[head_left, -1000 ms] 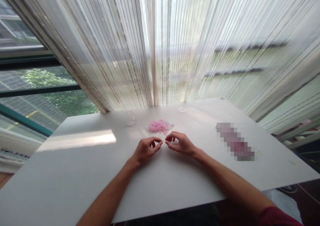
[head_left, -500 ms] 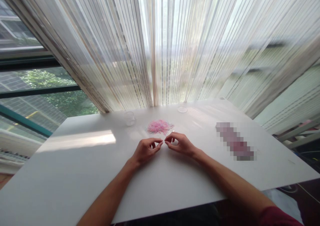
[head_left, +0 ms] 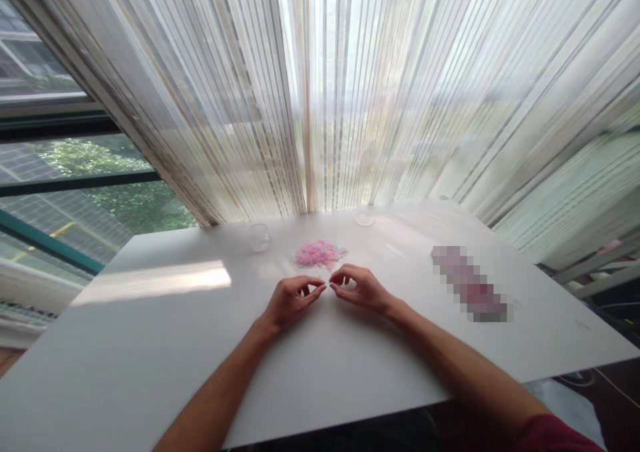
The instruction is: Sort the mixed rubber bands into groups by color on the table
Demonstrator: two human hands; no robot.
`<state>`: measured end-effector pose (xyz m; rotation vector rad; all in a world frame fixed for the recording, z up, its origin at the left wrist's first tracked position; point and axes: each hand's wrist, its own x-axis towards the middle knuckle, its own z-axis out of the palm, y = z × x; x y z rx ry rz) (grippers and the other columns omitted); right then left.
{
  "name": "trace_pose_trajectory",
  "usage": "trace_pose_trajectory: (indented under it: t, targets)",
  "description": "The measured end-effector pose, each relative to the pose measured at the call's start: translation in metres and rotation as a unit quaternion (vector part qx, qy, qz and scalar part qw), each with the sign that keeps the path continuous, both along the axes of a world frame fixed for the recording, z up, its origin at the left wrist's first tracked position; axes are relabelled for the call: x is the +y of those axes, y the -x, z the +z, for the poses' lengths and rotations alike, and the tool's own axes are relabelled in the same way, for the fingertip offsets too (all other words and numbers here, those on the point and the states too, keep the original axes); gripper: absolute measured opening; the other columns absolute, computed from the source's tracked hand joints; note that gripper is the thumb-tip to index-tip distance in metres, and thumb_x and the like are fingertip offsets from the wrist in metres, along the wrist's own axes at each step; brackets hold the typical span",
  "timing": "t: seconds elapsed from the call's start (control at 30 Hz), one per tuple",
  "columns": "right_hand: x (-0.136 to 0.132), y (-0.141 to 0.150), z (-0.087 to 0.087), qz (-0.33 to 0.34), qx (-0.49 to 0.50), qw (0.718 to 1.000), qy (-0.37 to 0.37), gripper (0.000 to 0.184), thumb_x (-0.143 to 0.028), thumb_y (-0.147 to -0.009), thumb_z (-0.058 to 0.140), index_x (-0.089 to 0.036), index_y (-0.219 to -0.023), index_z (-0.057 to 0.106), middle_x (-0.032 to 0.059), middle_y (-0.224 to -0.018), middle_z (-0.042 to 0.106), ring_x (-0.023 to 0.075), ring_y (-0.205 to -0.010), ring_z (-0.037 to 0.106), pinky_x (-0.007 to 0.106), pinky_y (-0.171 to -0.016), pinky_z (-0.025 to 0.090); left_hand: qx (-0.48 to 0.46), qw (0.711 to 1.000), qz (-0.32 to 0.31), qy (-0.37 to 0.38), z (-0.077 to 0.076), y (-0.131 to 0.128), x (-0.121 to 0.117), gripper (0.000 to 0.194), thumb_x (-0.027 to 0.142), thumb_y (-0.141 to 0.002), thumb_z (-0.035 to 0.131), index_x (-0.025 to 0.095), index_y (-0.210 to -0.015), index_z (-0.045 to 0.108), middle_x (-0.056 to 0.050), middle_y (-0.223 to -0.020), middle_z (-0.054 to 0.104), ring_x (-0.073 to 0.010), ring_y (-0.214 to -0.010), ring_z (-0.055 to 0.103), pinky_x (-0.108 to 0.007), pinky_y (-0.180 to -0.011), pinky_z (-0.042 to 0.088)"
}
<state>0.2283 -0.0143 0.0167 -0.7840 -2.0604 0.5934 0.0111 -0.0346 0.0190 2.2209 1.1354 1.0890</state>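
Observation:
My left hand [head_left: 299, 299] and my right hand [head_left: 361, 288] meet fingertip to fingertip above the white table [head_left: 150, 352]. Each one pinches thumb against forefinger, with a narrow gap between the two pinches. Whatever sits in the fingers is too small to make out. Just beyond them lies a loose pile of thin pink, white and bluish pieces [head_left: 319, 254]. Behind the pile on the left stands a clear round container [head_left: 259, 237]. A clear flat disc, like a lid, [head_left: 365, 219] lies behind it on the right.
A pixelated pinkish, oblong object [head_left: 470, 284] lies on the table to the right. Striped sheer curtains [head_left: 320, 92] hang along the far table edge. A window [head_left: 90, 172] shows at the left, and sunlight falls in a bright patch on the table's left side.
Both hands keep the same pinched pose in nearly the same place. The curtain at the right has shifted. The pile, container and disc stay where they were.

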Motion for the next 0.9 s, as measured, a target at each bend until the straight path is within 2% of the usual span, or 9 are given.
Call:
trace_pose_trajectory:
  t: [0.67, 0.9]
  targets:
    - [0.0004, -0.0012, -0.0003, 0.003, -0.008, 1.0, 0.01, 0.006, -0.018, -0.083, 0.061, -0.019, -0.083, 0.067, 0.0019, -0.075, 0.067, 0.0128, -0.066, 0.059, 0.024, -0.065, 0.051, 0.015, 1.0, -0.003, 0.003, -0.002, 0.0033, 0.0016, 0.011, 0.028, -0.088, 0.066, 0.02, -0.089, 0.073, 0.0, -0.078, 0.074, -0.009, -0.056, 0.057, -0.019, -0.054, 0.046]
    - [0.0011, -0.0014, -0.0005, -0.002, -0.013, 1.0, 0.011, 0.006, -0.016, -0.081, 0.061, -0.019, -0.082, 0.066, 0.0015, -0.074, 0.066, 0.013, -0.066, 0.058, 0.025, -0.065, 0.051, 0.035, 0.999, 0.008, 0.007, 0.0022, 0.0023, 0.0002, 0.013, 0.029, -0.089, 0.062, 0.02, -0.092, 0.072, 0.0, -0.078, 0.073, -0.0099, -0.057, 0.058, -0.02, -0.055, 0.047]
